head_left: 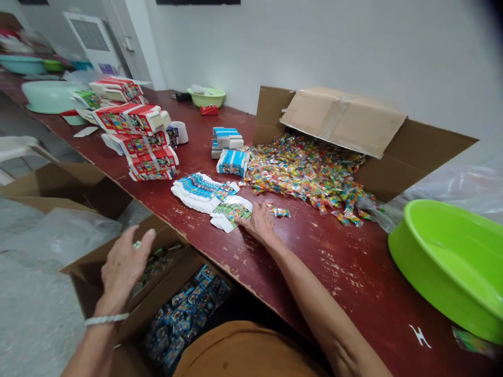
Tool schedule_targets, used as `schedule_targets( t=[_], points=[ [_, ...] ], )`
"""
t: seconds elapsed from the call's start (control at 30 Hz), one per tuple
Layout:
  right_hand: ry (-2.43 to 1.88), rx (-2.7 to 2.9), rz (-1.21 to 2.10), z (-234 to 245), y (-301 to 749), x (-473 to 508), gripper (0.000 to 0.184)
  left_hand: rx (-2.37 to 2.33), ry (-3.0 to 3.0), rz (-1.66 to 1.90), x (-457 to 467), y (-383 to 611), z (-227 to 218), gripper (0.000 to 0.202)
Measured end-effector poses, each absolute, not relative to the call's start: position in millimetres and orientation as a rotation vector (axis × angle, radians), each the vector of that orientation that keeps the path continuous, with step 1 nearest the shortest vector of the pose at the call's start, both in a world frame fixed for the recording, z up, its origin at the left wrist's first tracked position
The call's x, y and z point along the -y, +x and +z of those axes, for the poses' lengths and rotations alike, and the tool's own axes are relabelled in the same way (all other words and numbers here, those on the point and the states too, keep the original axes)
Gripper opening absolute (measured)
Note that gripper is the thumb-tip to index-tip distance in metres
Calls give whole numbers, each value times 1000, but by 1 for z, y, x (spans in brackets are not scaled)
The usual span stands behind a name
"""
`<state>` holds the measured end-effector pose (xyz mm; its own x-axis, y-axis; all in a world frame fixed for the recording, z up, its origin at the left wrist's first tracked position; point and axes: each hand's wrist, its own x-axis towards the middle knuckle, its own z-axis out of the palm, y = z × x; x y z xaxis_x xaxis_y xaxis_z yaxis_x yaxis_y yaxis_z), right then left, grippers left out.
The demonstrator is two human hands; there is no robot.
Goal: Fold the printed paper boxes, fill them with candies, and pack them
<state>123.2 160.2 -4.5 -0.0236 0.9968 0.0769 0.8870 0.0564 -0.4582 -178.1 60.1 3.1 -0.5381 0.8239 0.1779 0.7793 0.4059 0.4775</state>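
My right hand (259, 222) is at the near end of a fanned row of flat printed cartons on the red table, its thumb and curled fingers on the edge of a green carton (232, 210). Blue flat cartons (198, 188) overlap behind it. Two wrapped candies (281, 212) lie just beyond my fingers. Over a cardboard box (90, 275) below the table edge, my left hand (126, 259) hangs with thumb and fingers apart. A small pale green spot shows at its fingers, perhaps a ring. Filled blue packets (184, 311) lie in a box beneath.
A large cardboard box (341, 118) lies tipped, spilling a heap of wrapped candies (306, 170). Bundled blue cartons (232, 162) and stacked red cartons (133, 119) stand farther left. At right is a green basin (408, 256); a smaller one (208, 98) sits by the wall.
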Motion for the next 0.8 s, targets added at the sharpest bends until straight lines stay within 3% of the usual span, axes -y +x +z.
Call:
schedule_targets(
  t=[0.13,0.23,0.4,0.53,0.73,0.8],
  points=[
    [-1927,1899,435,-10,121,-159,57,-2259,2155,849,-76,-108,-10,52],
    [-1780,1716,480,-18,122,-156,61,-2217,2352,741,-95,-60,-14,46],
    [-1404,1301,859,-23,129,-151,31,-2092,2406,819,-110,-42,-9,35],
    [-1244,1264,1011,-1,140,-136,34,-1758,2005,934,-92,-46,13,23],
    [-871,1333,1338,33,143,-95,23,-694,922,653,-53,-35,35,49],
    [-909,1447,1216,36,142,-83,18,-558,835,615,-45,-30,28,46]
  ],
)
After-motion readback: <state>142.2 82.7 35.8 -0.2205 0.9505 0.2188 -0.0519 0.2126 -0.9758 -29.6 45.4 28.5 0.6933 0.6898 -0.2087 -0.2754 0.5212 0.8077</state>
